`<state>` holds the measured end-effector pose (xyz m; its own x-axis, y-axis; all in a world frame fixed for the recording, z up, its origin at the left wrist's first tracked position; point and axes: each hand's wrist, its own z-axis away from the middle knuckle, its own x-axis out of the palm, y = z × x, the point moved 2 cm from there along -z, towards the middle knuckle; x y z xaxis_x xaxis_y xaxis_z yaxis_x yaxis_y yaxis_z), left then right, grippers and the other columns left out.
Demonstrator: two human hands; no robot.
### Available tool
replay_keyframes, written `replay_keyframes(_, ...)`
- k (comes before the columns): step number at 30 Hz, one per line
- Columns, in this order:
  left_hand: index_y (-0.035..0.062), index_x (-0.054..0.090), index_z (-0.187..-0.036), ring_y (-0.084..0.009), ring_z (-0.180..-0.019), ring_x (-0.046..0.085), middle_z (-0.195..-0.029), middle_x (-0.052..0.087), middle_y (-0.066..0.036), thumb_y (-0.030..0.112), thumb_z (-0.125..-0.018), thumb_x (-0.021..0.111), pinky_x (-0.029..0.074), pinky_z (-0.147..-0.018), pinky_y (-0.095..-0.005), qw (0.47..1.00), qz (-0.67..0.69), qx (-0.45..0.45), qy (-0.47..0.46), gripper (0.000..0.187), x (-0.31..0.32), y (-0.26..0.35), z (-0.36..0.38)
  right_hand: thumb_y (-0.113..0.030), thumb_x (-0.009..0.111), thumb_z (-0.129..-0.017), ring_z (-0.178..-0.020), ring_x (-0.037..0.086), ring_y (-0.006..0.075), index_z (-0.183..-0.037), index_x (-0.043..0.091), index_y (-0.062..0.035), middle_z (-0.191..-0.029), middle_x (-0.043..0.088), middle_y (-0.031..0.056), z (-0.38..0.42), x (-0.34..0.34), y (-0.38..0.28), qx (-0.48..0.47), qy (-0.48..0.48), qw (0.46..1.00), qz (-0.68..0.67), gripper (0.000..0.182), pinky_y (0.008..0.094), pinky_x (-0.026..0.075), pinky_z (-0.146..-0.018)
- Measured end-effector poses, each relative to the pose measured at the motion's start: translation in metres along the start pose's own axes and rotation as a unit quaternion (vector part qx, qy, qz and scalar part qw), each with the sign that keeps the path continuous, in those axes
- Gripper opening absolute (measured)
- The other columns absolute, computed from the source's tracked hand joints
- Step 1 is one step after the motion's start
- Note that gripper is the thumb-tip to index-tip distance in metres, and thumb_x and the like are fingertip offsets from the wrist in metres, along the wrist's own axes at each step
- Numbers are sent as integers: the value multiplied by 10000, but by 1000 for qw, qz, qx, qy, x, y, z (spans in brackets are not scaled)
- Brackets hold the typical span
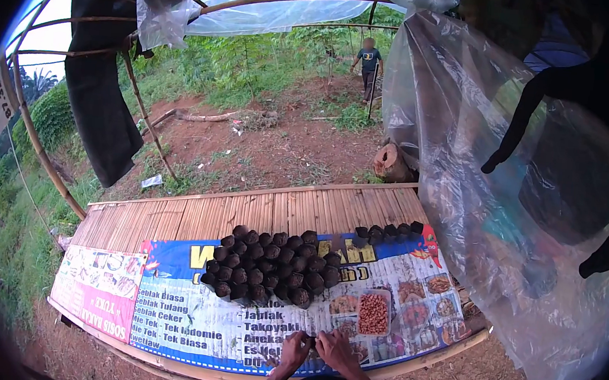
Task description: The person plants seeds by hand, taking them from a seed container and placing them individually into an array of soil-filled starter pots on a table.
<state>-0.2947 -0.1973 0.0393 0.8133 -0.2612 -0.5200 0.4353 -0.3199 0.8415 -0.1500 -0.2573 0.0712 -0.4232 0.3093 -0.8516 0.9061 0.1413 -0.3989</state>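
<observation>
My left hand (295, 350) and my right hand (335, 350) are close together over the front part of the banner-covered table. Their fingers are closed on a small black seedling bag (313, 342), mostly hidden between them. Just beyond my right hand is a clear plastic tub (372, 332) of reddish-brown seeds (373, 312). Farther back stands a tight cluster of black seedling bags (269, 266), upright and filled with dark soil.
The bamboo-slat table (244, 214) carries a printed menu banner (184, 324). A short row of black bags (389, 232) stands at its back right. Clear plastic sheeting (458, 167) hangs on the right. Beyond the table, a person (367, 67) stands on the dirt near a log (392, 161).
</observation>
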Motion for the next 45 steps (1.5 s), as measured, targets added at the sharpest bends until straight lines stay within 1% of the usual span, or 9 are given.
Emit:
replay_keyframes(3,-4,625,-847,-370,-716,652,-807,652,-197,121,-806,671,509,-635,-438,1000,-7,2,12,140,3,-6,1,-250,560,-898,-807,590,306,-908,574,-89,-771,663,103,-2,-4,-5,-3,39,999,-10,162,453,417,-737)
replay_keyframes(8,6,612,-843,-388,-707,645,-789,650,-205,102,-809,642,512,-635,-457,998,-40,12,56,107,-1,0,4,-230,568,-899,-851,564,331,-928,573,-77,-834,654,128,-6,-5,-4,38,-16,999,-26,155,496,408,-798)
replay_keyframes(12,-3,589,-839,-393,-697,638,-754,642,-213,109,-811,632,504,-633,-467,995,-67,-12,71,123,-9,-9,3,-209,551,-917,-822,575,357,-941,570,-71,-828,647,146,-9,-3,-10,14,4,997,-76,141,483,444,-728)
replay_keyframes(21,-3,621,-929,-415,-830,621,-841,617,-219,114,-782,629,506,-738,-485,998,-50,-18,30,188,-24,5,-6,-186,537,-932,-794,568,390,-914,529,-46,-789,617,192,-12,15,-12,30,-16,995,-97,142,494,459,-710)
replay_keyframes(24,-2,636,-898,-411,-812,626,-830,619,-218,103,-786,626,509,-729,-486,997,-63,3,-33,154,-25,-2,-13,-182,527,-932,-800,573,409,-934,523,-42,-812,614,207,-11,15,-9,47,-32,992,-115,140,510,454,-701)
replay_keyframes(33,-2,574,-829,-436,-736,622,-813,626,-244,95,-784,614,504,-641,-514,999,-50,14,4,114,-25,0,-9,-204,576,-897,-732,573,400,-893,546,-54,-768,601,193,-8,28,-11,46,51,990,-121,153,517,452,-659)
replay_keyframes(36,-3,567,-852,-440,-734,619,-810,623,-247,97,-785,614,501,-640,-516,999,-48,0,-11,129,-24,-6,-7,-224,578,-894,-727,580,391,-897,553,-74,-748,585,183,1,39,-15,71,38,996,-47,152,509,456,-619)
replay_keyframes(38,-16,563,-842,-417,-736,630,-808,626,-222,114,-789,654,509,-661,-477,998,-46,-7,-32,167,-26,-9,-9,-232,580,-893,-712,580,393,-890,555,-85,-753,576,185,1,42,-18,68,59,995,-44,149,509,455,-593)
replay_keyframes(45,0,610,-873,-399,-761,642,-818,644,-219,141,-802,658,507,-675,-474,997,10,16,-72,164,-26,-13,-12,-156,600,-863,-748,555,376,-841,538,-60,-749,584,167,-4,21,-47,132,71,989,-19,116,492,441,-665)
